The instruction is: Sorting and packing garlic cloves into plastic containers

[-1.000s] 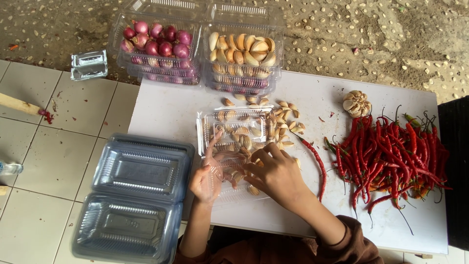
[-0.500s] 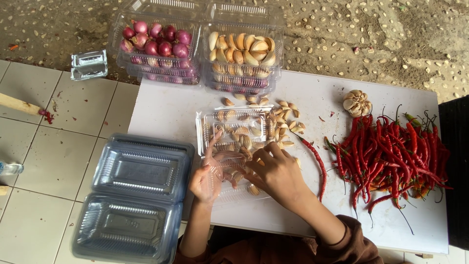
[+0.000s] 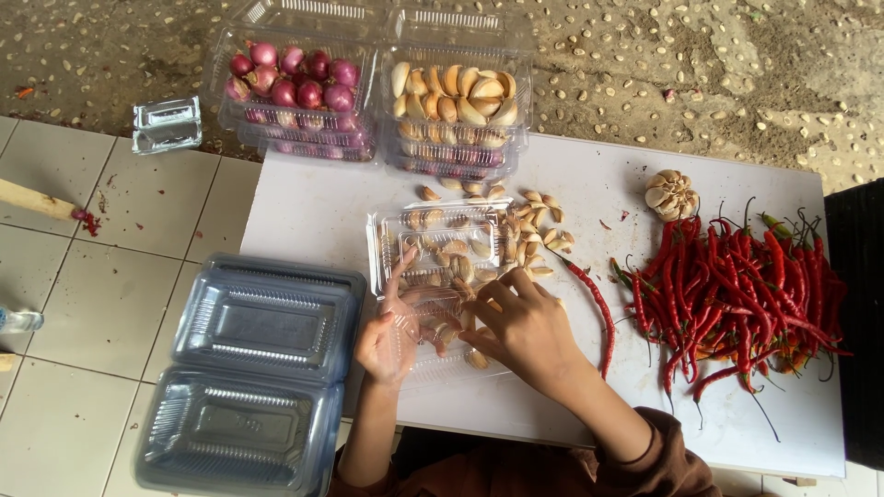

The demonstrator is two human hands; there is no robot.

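One head-worn camera looks almost straight down from above the person, close enough that the forearms enter from the bottom edge. It faces forward across a white rectangular table (image 3: pixel 322 202), which fills the middle and right of the picture. Pale tiled floor (image 3: pixel 83 276) shows at the left, pebbled ground (image 3: pixel 700 64) along the top.

Left hand (image 3: pixel 387 336) bare, forearm uncovered; right hand (image 3: pixel 525 331) bare, brown sleeve (image 3: pixel 658 456) pushed up forearm.
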